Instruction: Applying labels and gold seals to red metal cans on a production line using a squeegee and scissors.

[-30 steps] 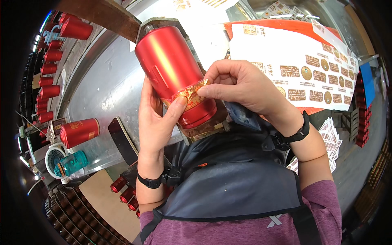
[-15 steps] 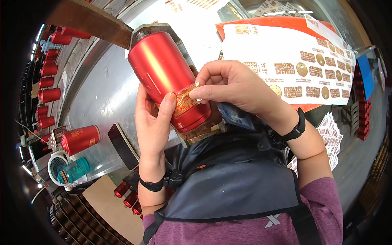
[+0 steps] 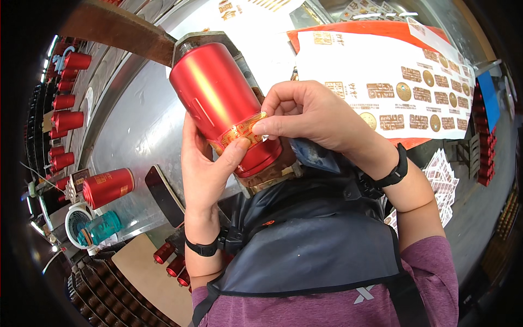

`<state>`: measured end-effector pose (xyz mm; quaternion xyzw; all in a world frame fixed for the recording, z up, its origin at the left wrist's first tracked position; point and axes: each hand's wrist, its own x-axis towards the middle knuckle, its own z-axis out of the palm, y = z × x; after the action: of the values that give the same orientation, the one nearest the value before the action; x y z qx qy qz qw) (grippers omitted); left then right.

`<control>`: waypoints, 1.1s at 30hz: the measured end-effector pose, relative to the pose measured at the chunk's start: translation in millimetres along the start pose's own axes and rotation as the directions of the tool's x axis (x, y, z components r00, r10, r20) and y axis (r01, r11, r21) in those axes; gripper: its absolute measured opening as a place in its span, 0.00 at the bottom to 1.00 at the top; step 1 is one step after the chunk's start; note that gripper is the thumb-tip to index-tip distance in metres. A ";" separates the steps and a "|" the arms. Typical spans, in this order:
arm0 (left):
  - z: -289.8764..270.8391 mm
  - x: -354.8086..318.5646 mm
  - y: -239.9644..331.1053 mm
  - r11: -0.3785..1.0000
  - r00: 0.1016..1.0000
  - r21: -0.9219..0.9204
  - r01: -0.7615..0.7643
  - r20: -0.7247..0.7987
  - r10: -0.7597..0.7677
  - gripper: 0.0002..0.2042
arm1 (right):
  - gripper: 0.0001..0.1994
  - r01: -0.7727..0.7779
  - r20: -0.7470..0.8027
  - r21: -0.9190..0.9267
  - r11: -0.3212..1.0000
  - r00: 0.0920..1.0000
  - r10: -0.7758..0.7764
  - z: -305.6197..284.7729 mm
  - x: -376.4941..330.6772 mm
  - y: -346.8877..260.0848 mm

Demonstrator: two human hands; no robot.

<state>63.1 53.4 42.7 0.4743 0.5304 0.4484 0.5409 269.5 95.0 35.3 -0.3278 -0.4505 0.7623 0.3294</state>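
Note:
A shiny red canister (image 3: 215, 82) lies tilted on a metal holder (image 3: 272, 182), its lower end toward me. A gold patterned sticker band (image 3: 238, 131) runs across the canister near that end. My left hand (image 3: 204, 163) is wrapped round the canister's left side, its thumb pressing on the lower edge of the band. At the band's right end, my right hand (image 3: 313, 114) pinches the sticker between thumb and forefinger. The fingers behind the canister are hidden.
White sheets of gold and brown stickers (image 3: 354, 60) lie on orange-red material at the right. On the metal table at left are a phone (image 3: 164, 196), another red canister (image 3: 109, 188) and a teal bottle (image 3: 101, 227). Red canisters (image 3: 68, 121) line a conveyor farther left.
My left thumb has slid right and down along the sticker, uncovering more of its left part. My right hand stays almost still. Canisters on the far-left conveyor have shifted.

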 end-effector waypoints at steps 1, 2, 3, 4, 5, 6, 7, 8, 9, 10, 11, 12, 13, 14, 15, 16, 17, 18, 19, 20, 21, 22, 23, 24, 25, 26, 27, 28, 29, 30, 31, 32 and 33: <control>-0.2 -0.3 0.2 1.000 1.000 -0.001 0.002 0.000 -0.002 0.36 | 0.06 -0.005 0.003 0.003 1.000 1.000 0.005 0.2 0.2 -0.3; -0.3 -0.5 0.2 1.000 1.000 -0.005 -0.002 0.005 0.002 0.36 | 0.06 -0.004 0.004 0.000 1.000 1.000 0.004 0.4 0.4 -0.3; -0.6 -0.5 0.0 1.000 1.000 -0.002 0.004 0.001 -0.004 0.36 | 0.06 -0.009 0.005 0.005 1.000 1.000 0.009 0.7 0.7 -0.1; -1.0 -0.3 -0.4 1.000 1.000 0.013 -0.007 -0.003 0.007 0.35 | 0.08 0.004 -0.005 0.008 1.000 1.000 -0.004 1.1 0.8 0.3; -1.4 0.0 -0.9 0.999 1.000 0.027 -0.018 -0.006 0.018 0.34 | 0.09 0.014 -0.021 0.004 1.000 1.000 -0.014 1.3 1.0 0.9; -1.8 0.1 -1.5 1.000 1.000 0.026 -0.018 -0.004 0.018 0.34 | 0.09 0.018 -0.017 0.008 1.000 1.000 -0.018 1.5 1.2 1.7; -2.1 0.4 -2.1 1.000 1.000 0.023 -0.018 -0.010 0.018 0.33 | 0.10 0.023 -0.024 0.012 1.000 0.999 -0.023 1.5 1.3 2.6; -2.3 0.4 -2.7 1.000 1.000 0.017 -0.010 -0.024 0.010 0.32 | 0.10 0.029 -0.026 0.017 0.999 0.999 -0.028 1.2 1.5 3.5; -2.4 0.5 -3.3 1.000 1.000 0.019 -0.020 -0.015 0.021 0.32 | 0.10 0.030 -0.030 0.015 0.999 0.999 -0.029 0.9 1.6 4.3; -2.4 0.4 -3.7 1.000 1.000 0.011 -0.027 -0.010 0.027 0.31 | 0.10 0.028 -0.028 0.012 1.000 0.999 -0.028 0.5 1.7 5.1; -2.5 0.2 -3.9 0.999 0.999 0.002 -0.032 -0.004 0.032 0.30 | 0.10 0.027 -0.025 0.010 1.000 0.999 -0.026 0.2 1.9 5.7; -2.6 0.1 -4.0 0.999 0.999 0.002 -0.033 -0.004 0.033 0.30 | 0.10 0.028 -0.025 0.009 1.000 0.999 -0.027 0.0 2.1 6.2; -2.7 -0.1 -3.9 1.000 1.000 0.007 -0.030 -0.007 0.030 0.30 | 0.10 0.025 -0.025 0.012 1.000 0.999 -0.025 -0.1 2.4 6.4; -2.9 -0.3 -3.7 1.000 1.000 0.012 -0.021 -0.013 0.021 0.30 | 0.10 0.015 -0.030 0.010 1.000 0.999 -0.015 0.0 2.6 6.5; -3.1 -0.6 -3.5 1.000 1.000 0.012 -0.026 -0.009 0.026 0.30 | 0.10 0.023 -0.025 0.015 1.000 0.999 -0.022 0.3 2.6 6.4; -3.4 -0.8 -3.3 1.000 1.000 0.011 -0.013 -0.013 0.014 0.30 | 0.10 0.024 -0.021 0.017 1.000 0.999 -0.023 0.7 2.6 6.0; -3.6 -1.0 -3.0 1.000 1.000 0.007 0.003 -0.021 -0.002 0.30 | 0.10 0.015 -0.027 0.012 1.000 1.000 -0.014 1.2 2.5 5.5; -3.6 -1.2 -3.0 1.000 1.000 0.009 0.000 -0.017 0.000 0.30 | 0.10 0.024 -0.019 0.020 0.999 1.000 -0.024 1.7 2.2 4.8; -3.7 -1.3 -2.9 1.000 1.000 0.002 -0.002 -0.022 0.002 0.30 | 0.10 0.025 -0.016 0.025 0.999 1.000 -0.025 2.1 1.9 4.1; -3.6 -1.2 -2.9 1.000 1.000 -0.006 0.003 -0.031 -0.003 0.30 | 0.10 0.024 -0.013 0.029 0.999 1.000 -0.023 2.2 1.6 3.4; -3.8 -1.1 -2.8 1.000 1.000 -0.004 -0.004 -0.026 0.004 0.30 | 0.10 0.027 -0.016 0.030 0.999 1.000 -0.026 2.3 1.3 2.6; -3.6 -0.6 -2.9 1.000 1.000 0.009 0.001 -0.023 0.000 0.30 | 0.08 0.004 -0.015 0.018 1.000 1.000 -0.004 1.8 1.1 2.1; -3.6 -0.3 -2.9 1.000 1.000 0.022 0.003 -0.020 -0.003 0.30 | 0.07 -0.001 -0.013 0.006 1.000 1.000 0.001 1.6 1.2 1.6; -3.6 -0.1 -2.9 1.000 1.000 0.023 0.003 -0.019 -0.003 0.30 | 0.07 -0.017 -0.015 0.006 1.000 1.000 0.017 0.9 1.4 1.6; -3.8 0.0 -2.9 1.000 1.000 0.019 0.002 -0.014 -0.002 0.30 | 0.07 -0.015 -0.004 0.010 1.000 1.000 0.015 0.5 1.9 1.5; -3.9 0.2 -2.9 1.000 1.000 0.012 0.010 -0.016 -0.010 0.30 | 0.07 -0.012 0.006 0.013 1.000 1.000 0.012 -0.1 2.4 1.8; -4.0 0.1 -3.0 1.000 1.000 0.016 0.002 -0.010 -0.002 0.30 | 0.07 -0.012 0.006 0.013 1.000 1.000 0.012 -0.6 2.9 2.0; -4.1 0.2 -3.1 1.000 1.000 0.012 -0.003 -0.009 0.003 0.30 | 0.07 -0.022 0.011 0.014 1.000 1.000 0.021 -1.0 3.4 2.3; -4.2 0.2 -3.2 1.000 1.000 0.006 0.001 -0.012 -0.001 0.30 | 0.07 -0.031 0.012 0.009 0.999 0.999 0.031 -1.4 3.8 2.5; -4.4 0.3 -3.3 1.000 1.000 0.009 -0.008 -0.007 0.008 0.30 | 0.07 -0.030 0.016 0.016 0.999 0.999 0.030 -1.5 4.2 2.6; -4.5 0.3 -3.5 1.000 1.000 0.002 -0.007 -0.003 0.008 0.30 | 0.08 -0.036 0.017 0.017 0.999 0.999 0.036 -1.8 4.4 2.7; -4.7 0.4 -3.6 1.000 1.000 -0.010 -0.008 0.002 0.008 0.30 | 0.08 -0.042 0.017 0.019 0.999 0.999 0.042 -1.9 4.7 2.6; -4.7 0.5 -3.8 1.000 1.000 -0.003 -0.008 0.002 0.008 0.30 | 0.08 -0.042 0.017 0.019 0.999 0.999 0.041 -2.0 4.7 2.5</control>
<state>58.3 53.4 39.0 0.4760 0.5272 0.4509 0.5405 267.9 98.7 31.2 -0.3275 -0.4389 0.7760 0.3129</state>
